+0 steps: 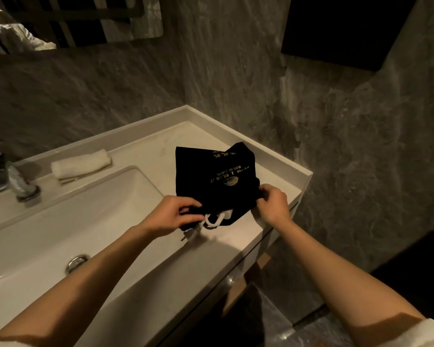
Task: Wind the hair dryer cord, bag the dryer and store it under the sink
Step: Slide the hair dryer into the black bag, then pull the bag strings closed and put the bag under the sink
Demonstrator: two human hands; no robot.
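Note:
A black cloth bag [211,176] with gold print lies on the white counter [231,236] to the right of the basin. Its mouth faces me. My left hand [171,216] pinches the left side of the mouth and my right hand [273,204] pinches the right side. A loop of white cord [214,220] sticks out of the opening, and the plug [192,234] rests on the counter just below my left hand. The dryer body is hidden inside the bag.
The basin [60,234] with its drain [77,262] fills the left. A faucet [20,184] stands at the back left, a rolled white towel [81,162] beside it. Grey stone walls close in behind and to the right. Below the counter's right edge is a shelf opening [258,266].

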